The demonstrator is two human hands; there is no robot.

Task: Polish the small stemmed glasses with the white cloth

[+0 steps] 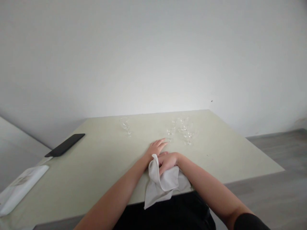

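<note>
We grip a cloth (169,181) with our right hand (169,159). Our left hand (155,149), fingers outstretched, lies beside a glass (171,131).

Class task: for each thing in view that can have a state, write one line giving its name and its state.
White cloth: crumpled, partly spread, held in the right hand.
Left hand: fingers extended, none gripping.
Left stemmed glass: upright, apart.
Right stemmed glasses: upright, clustered; count unclear.
Black slab: lying flat.
White package: lying flat.
</note>
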